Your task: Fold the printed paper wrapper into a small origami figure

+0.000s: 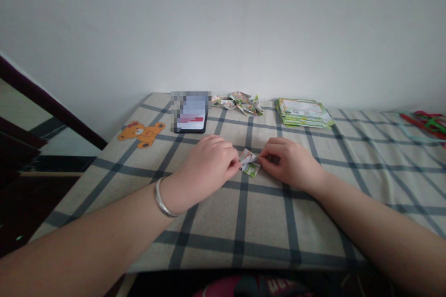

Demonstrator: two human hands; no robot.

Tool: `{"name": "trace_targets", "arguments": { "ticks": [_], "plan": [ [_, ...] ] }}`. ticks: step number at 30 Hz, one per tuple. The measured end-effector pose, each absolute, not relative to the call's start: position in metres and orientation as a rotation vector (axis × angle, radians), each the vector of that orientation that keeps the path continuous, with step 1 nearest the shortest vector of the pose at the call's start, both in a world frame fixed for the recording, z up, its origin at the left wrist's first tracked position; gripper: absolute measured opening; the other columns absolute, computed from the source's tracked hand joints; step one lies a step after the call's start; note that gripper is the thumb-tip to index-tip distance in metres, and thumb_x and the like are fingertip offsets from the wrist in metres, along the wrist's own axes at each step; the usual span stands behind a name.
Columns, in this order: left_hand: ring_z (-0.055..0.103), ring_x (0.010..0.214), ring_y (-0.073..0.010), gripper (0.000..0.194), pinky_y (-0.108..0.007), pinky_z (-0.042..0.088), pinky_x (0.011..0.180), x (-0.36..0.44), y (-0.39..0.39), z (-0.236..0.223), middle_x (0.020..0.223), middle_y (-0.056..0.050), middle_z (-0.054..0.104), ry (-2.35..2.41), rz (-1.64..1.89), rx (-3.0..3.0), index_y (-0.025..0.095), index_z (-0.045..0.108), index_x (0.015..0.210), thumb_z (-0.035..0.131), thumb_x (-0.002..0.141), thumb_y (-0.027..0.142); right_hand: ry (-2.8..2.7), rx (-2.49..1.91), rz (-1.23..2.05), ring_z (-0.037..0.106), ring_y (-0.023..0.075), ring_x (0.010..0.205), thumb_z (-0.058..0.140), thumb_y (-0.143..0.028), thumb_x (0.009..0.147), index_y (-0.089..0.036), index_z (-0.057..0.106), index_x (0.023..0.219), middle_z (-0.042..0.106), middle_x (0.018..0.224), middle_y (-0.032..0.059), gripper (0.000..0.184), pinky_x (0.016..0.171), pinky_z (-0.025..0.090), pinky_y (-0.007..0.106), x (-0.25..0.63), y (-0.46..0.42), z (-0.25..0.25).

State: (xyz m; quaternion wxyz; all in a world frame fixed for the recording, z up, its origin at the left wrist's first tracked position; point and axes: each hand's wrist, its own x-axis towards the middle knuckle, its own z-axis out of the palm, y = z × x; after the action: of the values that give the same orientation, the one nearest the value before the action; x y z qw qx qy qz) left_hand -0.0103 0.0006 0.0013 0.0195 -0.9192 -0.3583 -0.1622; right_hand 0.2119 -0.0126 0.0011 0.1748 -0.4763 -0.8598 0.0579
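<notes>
A small folded piece of printed paper (251, 165), white and green, lies on the checked tablecloth between my hands. My left hand (212, 160), with a silver bangle (162, 199) at the wrist, pinches the paper's left edge. On the opposite side, the thumb and fingertips of my right hand (287, 160) close on its right edge. Beyond my hands, several folded paper pieces (237, 102) in the same sort of print lie in a row near the wall. A stack of green and white printed sheets (304, 113) rests to their right.
A phone (191, 118) with a lit screen, partly pixelated, lies at the back left. Near the tablecloth's left edge is a flat orange bear figure (141, 133). Red and green items (430, 123) lie at the far right. The wall (244, 28) borders the table's back.
</notes>
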Motion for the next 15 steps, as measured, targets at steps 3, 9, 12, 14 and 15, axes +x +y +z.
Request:
{"name": "trace_targets", "arguments": {
  "ticks": [3,9,12,14,15],
  "plan": [
    [0.057,0.083,-0.0186,0.019,-0.036,0.047,0.081,-0.01,0.0,-0.001,0.076,-0.002,0.064,-1.164,-0.593,-2.918,0.018,0.068,0.073,0.059,0.087,0.024,-2.411,-1.338,0.276,0.051,0.0134,0.067,0.055,-0.02,0.085,-0.017,0.063,0.074,0.058,0.073,0.0021,0.014,0.06,0.037,0.025,0.215,-0.009,0.0],
    [0.046,0.121,-0.0232,0.022,-0.041,0.039,0.106,-0.007,0.005,-0.008,0.105,-0.003,0.066,-1.187,-0.852,-2.912,0.019,0.07,0.069,0.059,0.087,0.023,-2.406,-1.353,0.268,0.052,0.0145,0.071,0.053,-0.021,0.088,-0.017,0.063,0.077,0.059,0.076,0.0029,0.015,0.063,0.039,0.026,0.215,-0.009,-0.001],
    [0.042,0.126,-0.0257,0.025,-0.045,0.036,0.109,-0.007,0.009,-0.012,0.105,-0.002,0.068,-1.263,-0.864,-2.934,0.019,0.069,0.064,0.061,0.086,0.026,-2.4,-1.378,0.255,0.052,0.0146,0.07,0.053,-0.023,0.089,-0.017,0.063,0.077,0.059,0.076,0.0031,0.016,0.063,0.038,0.026,0.214,-0.009,-0.001],
    [0.04,0.128,-0.0276,0.024,-0.049,0.035,0.11,-0.008,0.011,-0.015,0.11,-0.003,0.067,-1.285,-0.883,-2.929,0.019,0.069,0.062,0.063,0.084,0.027,-2.394,-1.39,0.244,0.052,0.0145,0.069,0.055,-0.024,0.088,-0.017,0.063,0.077,0.059,0.075,0.0027,0.016,0.062,0.038,0.026,0.213,-0.009,-0.002],
    [0.04,0.128,-0.0282,0.025,-0.05,0.035,0.11,-0.008,0.012,-0.016,0.11,-0.003,0.067,-1.28,-0.903,-2.922,0.019,0.068,0.061,0.064,0.083,0.028,-2.389,-1.389,0.241,0.052,0.0143,0.069,0.055,-0.023,0.088,-0.017,0.062,0.076,0.059,0.075,0.0025,0.015,0.061,0.038,0.026,0.213,-0.009,-0.002]
  ]
}}
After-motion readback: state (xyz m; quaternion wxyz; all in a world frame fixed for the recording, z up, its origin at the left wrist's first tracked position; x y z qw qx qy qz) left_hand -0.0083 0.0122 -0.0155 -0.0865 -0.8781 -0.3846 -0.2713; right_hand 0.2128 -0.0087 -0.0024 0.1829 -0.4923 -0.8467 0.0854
